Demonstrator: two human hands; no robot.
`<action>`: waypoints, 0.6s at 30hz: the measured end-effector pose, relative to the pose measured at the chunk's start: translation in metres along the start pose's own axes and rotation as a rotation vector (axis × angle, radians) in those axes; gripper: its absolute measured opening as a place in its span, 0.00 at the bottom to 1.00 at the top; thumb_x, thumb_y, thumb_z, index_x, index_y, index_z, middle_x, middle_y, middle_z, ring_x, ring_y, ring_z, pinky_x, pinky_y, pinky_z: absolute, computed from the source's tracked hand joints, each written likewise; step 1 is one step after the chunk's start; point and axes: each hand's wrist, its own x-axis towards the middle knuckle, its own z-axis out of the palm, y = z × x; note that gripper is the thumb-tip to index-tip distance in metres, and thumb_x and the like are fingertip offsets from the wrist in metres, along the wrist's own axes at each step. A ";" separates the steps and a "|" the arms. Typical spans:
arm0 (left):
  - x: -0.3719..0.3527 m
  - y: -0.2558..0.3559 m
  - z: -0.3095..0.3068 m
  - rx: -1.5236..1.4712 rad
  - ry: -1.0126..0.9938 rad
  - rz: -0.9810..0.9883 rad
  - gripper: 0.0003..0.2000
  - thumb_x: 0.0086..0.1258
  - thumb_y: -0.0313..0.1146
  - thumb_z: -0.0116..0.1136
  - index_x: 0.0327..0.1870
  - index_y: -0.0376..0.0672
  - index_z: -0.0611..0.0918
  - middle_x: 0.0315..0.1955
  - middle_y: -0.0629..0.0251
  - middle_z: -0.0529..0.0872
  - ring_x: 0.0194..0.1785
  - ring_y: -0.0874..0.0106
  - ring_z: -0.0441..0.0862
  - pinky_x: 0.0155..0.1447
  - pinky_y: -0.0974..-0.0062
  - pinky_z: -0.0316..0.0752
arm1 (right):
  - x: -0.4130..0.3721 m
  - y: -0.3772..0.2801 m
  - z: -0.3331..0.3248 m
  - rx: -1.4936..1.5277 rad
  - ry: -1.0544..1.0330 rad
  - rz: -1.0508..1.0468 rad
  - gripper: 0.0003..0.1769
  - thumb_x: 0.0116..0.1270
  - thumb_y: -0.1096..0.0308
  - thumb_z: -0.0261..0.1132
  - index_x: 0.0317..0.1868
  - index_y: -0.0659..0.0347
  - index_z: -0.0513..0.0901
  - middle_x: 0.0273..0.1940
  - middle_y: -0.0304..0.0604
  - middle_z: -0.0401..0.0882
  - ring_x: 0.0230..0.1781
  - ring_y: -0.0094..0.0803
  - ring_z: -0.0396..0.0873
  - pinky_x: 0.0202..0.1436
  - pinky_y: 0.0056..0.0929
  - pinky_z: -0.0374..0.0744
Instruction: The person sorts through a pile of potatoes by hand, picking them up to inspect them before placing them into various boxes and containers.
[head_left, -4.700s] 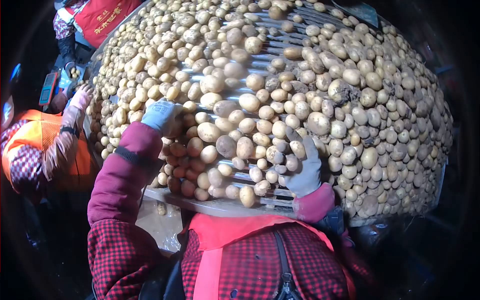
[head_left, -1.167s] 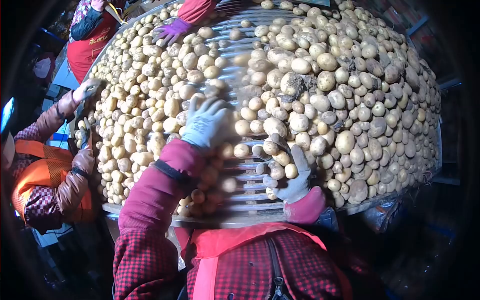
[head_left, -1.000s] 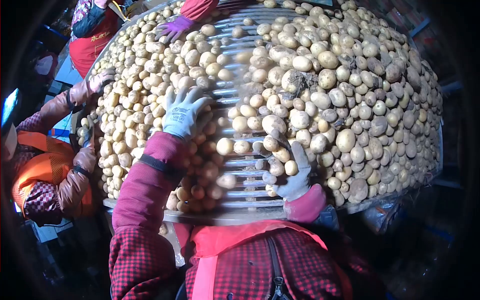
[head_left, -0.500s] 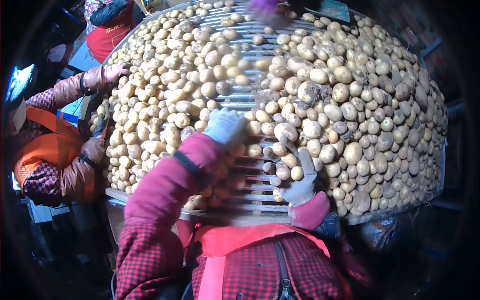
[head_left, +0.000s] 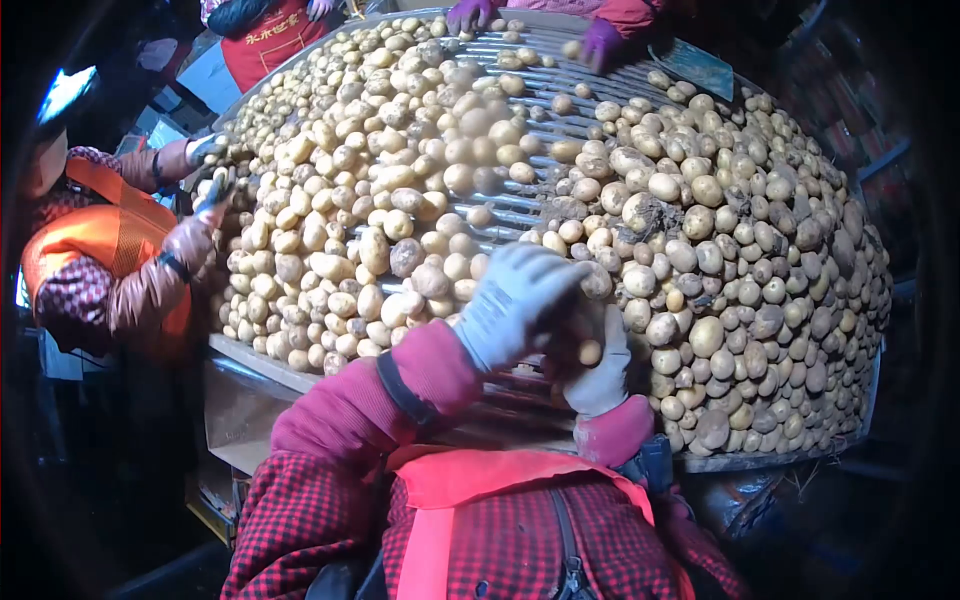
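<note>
co-worker (head_left: 90, 235): orange vest, far left; their glove (head_left: 195, 240) is at the table's left rim, well apart from the wearer's hands.
table (head_left: 520, 208): roller bars, bare in a strip up the middle; the near edge runs just under both wrists.
left hand (head_left: 515, 300): gloved, palm down, fingers stretched toward the other glove; blurred, nothing seen gripped.
potatoes (head_left: 590, 352): a small one sits between the two gloves; loose ones lie just left of them.
right hand (head_left: 603, 372): gloved, cupped and unclenched, fingers up, that potato resting against it.
step, as judged: gathering small potatoes between the two palms at the near edge.
next move calls for: closing the palms gently — the edge is close, and a knock could send potatoes over it.
heap (head_left: 760, 280): packed high, touching the right glove's outer side — no room there.
open room: the bare bars above the hands; purple gloves (head_left: 470, 14) work at the far end.
</note>
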 end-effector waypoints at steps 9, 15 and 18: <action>-0.070 0.029 -0.024 0.263 -0.001 -0.186 0.28 0.68 0.38 0.66 0.68 0.38 0.78 0.65 0.48 0.78 0.68 0.47 0.75 0.72 0.49 0.68 | -0.004 0.001 -0.005 0.106 0.035 -0.109 0.34 0.80 0.35 0.51 0.68 0.53 0.78 0.59 0.45 0.84 0.53 0.44 0.86 0.35 0.32 0.83; -0.187 0.031 -0.037 0.483 -0.082 -0.471 0.28 0.68 0.40 0.65 0.68 0.39 0.78 0.65 0.47 0.78 0.69 0.46 0.74 0.75 0.46 0.64 | 0.000 0.005 -0.011 0.310 -0.065 0.002 0.35 0.79 0.36 0.53 0.66 0.58 0.78 0.58 0.53 0.85 0.49 0.44 0.85 0.33 0.32 0.82; -0.194 0.025 -0.038 0.464 -0.022 -0.462 0.26 0.70 0.40 0.64 0.66 0.37 0.78 0.64 0.46 0.79 0.68 0.47 0.74 0.73 0.47 0.67 | -0.003 0.005 -0.014 0.312 -0.181 0.066 0.33 0.79 0.38 0.56 0.70 0.54 0.76 0.68 0.51 0.78 0.57 0.43 0.80 0.37 0.28 0.83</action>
